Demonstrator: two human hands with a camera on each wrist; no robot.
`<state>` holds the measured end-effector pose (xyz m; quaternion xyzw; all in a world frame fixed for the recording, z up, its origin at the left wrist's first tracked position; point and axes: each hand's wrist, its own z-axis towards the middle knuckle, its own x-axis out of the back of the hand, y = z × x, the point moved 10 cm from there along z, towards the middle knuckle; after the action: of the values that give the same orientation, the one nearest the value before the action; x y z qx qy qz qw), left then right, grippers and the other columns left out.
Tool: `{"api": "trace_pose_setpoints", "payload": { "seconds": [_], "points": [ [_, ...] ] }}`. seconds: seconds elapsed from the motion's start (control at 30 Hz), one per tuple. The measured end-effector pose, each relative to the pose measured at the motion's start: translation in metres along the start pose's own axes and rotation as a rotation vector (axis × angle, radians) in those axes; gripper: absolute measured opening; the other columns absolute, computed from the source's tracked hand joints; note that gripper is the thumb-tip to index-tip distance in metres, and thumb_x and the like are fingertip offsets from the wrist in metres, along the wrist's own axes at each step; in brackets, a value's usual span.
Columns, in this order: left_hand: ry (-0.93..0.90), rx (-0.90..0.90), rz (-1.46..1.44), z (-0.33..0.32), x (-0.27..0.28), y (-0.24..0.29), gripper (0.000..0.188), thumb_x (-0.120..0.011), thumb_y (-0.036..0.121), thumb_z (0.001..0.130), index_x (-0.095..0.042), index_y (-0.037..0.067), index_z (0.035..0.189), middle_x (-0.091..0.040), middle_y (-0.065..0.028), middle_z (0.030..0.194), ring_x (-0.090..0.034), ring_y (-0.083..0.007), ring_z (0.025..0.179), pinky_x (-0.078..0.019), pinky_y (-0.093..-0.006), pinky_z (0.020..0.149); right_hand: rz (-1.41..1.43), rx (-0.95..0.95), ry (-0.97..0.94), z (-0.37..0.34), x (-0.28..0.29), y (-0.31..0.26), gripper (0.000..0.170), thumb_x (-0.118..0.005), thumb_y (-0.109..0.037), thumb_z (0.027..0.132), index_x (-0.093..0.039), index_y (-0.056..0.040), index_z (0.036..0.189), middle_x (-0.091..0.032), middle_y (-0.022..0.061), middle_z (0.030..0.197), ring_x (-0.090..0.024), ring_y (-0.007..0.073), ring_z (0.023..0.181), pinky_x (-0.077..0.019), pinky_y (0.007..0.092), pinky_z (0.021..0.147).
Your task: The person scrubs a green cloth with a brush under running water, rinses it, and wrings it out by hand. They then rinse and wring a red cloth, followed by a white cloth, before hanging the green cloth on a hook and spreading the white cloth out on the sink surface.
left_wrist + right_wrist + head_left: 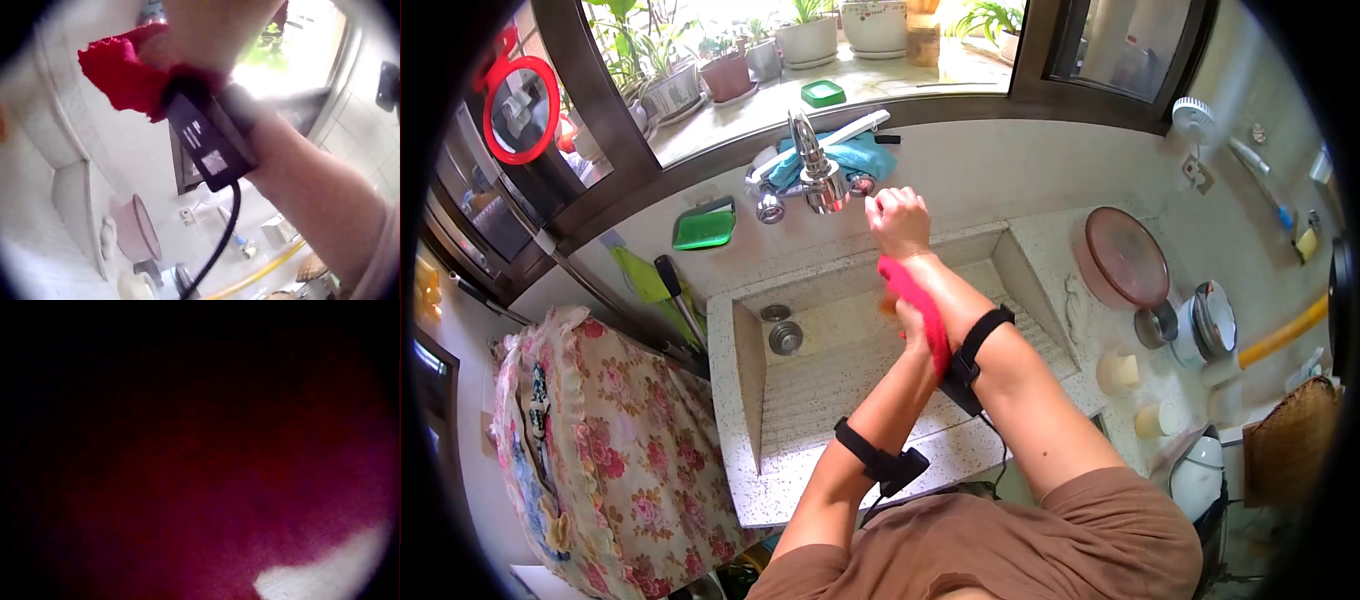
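Against the inner side of the right forearm, my left hand [914,326] holds a red cloth [922,308] over the wrist. The cloth reaches down to the black strapped camera [962,390] on that arm. My right hand [898,222] is raised over the sink's back rim, its fingers curled into a fist with nothing visible in them. In the left wrist view, the cloth [119,72] spreads out with a ragged edge beside the camera box [212,140]. Dark red fabric [250,519] covers most of the right wrist view.
Below the arms lies a speckled stone sink [820,400] with a drain [785,338]. A chrome faucet [824,185] stands behind it, near a blue cloth [860,158]. To the right are a pink basin [1122,258] and a metal cup [1157,324]. Floral fabric [625,440] covers something at left.
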<state>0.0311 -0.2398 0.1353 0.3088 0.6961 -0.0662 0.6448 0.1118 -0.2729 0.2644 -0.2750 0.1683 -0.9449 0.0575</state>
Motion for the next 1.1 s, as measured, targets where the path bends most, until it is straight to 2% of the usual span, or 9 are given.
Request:
{"api": "trace_pose_setpoints", "payload": {
  "seconds": [0.23, 0.37, 0.5, 0.7, 0.8, 0.9, 0.97, 1.03, 1.1],
  "points": [
    [-0.128, -0.967, 1.202, -0.071, -0.091, 0.078, 0.046, -0.033, 0.041, 0.096, -0.049, 0.008, 0.125, -0.042, -0.0124, 0.13, -0.035, -0.0288, 0.123, -0.0213, -0.0415, 0.106, -0.396, 0.091, -0.536, -0.037, -0.049, -0.001, 0.026, -0.05, -0.033, 0.081, -0.062, -0.011, 0.087, -0.062, 0.0081, 0.089, -0.055, 0.0252, 0.094, -0.0432, 0.0445, 0.08],
    [-0.53, -1.106, 1.536, -0.1, -0.1, 0.068, 0.038, -0.044, 0.037, 0.089, -0.062, 0.007, 0.105, -0.061, -0.0095, 0.104, -0.048, -0.0309, 0.108, -0.0242, -0.0486, 0.104, -0.755, 0.744, -0.854, -0.102, -0.027, -0.054, 0.034, -0.051, -0.039, 0.079, -0.058, -0.0095, 0.095, -0.058, 0.0113, 0.095, -0.054, 0.0248, 0.096, -0.0434, 0.0439, 0.085],
    [-0.827, -1.069, 1.56, -0.128, -0.131, 0.043, 0.049, -0.042, 0.048, 0.089, -0.06, 0.005, 0.104, -0.063, -0.0121, 0.09, -0.06, -0.0283, 0.089, -0.0401, -0.0457, 0.094, -0.609, 0.872, -0.773, -0.123, -0.032, -0.071, 0.027, -0.052, -0.031, 0.078, -0.056, -0.0083, 0.09, -0.057, 0.0118, 0.089, -0.055, 0.0254, 0.09, -0.0434, 0.0403, 0.079],
    [-0.941, -1.183, 1.82, -0.089, -0.099, 0.07, 0.072, -0.037, 0.064, 0.082, -0.056, 0.003, 0.115, -0.056, -0.0139, 0.116, -0.051, -0.0309, 0.112, -0.0359, -0.0465, 0.099, -0.306, 0.847, -0.881, -0.151, -0.051, -0.073, 0.022, -0.052, -0.025, 0.078, -0.06, -0.0073, 0.088, -0.06, 0.0117, 0.09, -0.057, 0.0254, 0.092, -0.0426, 0.0368, 0.083],
    [-0.589, -0.689, 1.793, -0.033, -0.05, 0.102, 0.039, -0.047, 0.007, 0.083, -0.053, 0.009, 0.122, -0.055, -0.0126, 0.116, -0.05, -0.0307, 0.111, -0.0364, -0.0364, 0.099, -0.144, 0.682, -1.05, -0.165, -0.055, -0.053, 0.024, -0.052, -0.024, 0.078, -0.065, -0.0071, 0.089, -0.064, 0.0113, 0.096, -0.059, 0.025, 0.099, -0.0418, 0.036, 0.09],
    [-0.435, -0.05, 0.926, 0.005, 0.015, 0.09, 0.031, -0.044, 0.014, 0.095, -0.05, 0.005, 0.124, -0.057, -0.0125, 0.116, -0.056, -0.0222, 0.105, -0.044, -0.0337, 0.091, -0.194, 0.635, -1.302, -0.145, -0.017, -0.077, 0.021, -0.056, -0.021, 0.074, -0.068, -0.0102, 0.087, -0.066, 0.0104, 0.095, -0.06, 0.0227, 0.099, -0.0426, 0.0342, 0.091],
    [-0.236, -0.043, 0.709, 0.019, 0.051, 0.098, 0.032, -0.041, 0.02, 0.097, -0.049, 0.004, 0.123, -0.057, -0.0118, 0.115, -0.058, -0.0216, 0.102, -0.0455, -0.0333, 0.09, -0.278, 0.595, -1.329, -0.137, -0.005, -0.07, 0.019, -0.057, -0.018, 0.073, -0.068, -0.0116, 0.087, -0.066, 0.0104, 0.095, -0.06, 0.0235, 0.097, -0.0433, 0.0354, 0.089],
    [-0.176, -0.03, 0.382, 0.016, 0.052, 0.102, 0.044, -0.03, 0.036, 0.099, -0.045, 0.004, 0.125, -0.055, -0.0127, 0.119, -0.056, -0.024, 0.106, -0.0443, -0.0375, 0.092, 0.432, 0.427, -0.572, -0.078, 0.059, -0.074, 0.024, -0.063, -0.022, 0.074, -0.066, -0.0085, 0.093, -0.063, 0.0119, 0.104, -0.056, 0.0263, 0.104, -0.042, 0.0386, 0.091],
    [-0.235, 0.069, 0.158, 0.002, 0.021, 0.084, 0.063, -0.02, 0.053, 0.095, -0.041, 0.003, 0.127, -0.051, -0.0146, 0.124, -0.051, -0.0266, 0.112, -0.04, -0.0413, 0.097, 0.368, 0.256, -0.389, -0.086, 0.054, -0.056, 0.029, -0.065, -0.026, 0.077, -0.065, -0.0067, 0.1, -0.062, 0.0111, 0.107, -0.055, 0.0268, 0.106, -0.0404, 0.0374, 0.094]
  ]
}}
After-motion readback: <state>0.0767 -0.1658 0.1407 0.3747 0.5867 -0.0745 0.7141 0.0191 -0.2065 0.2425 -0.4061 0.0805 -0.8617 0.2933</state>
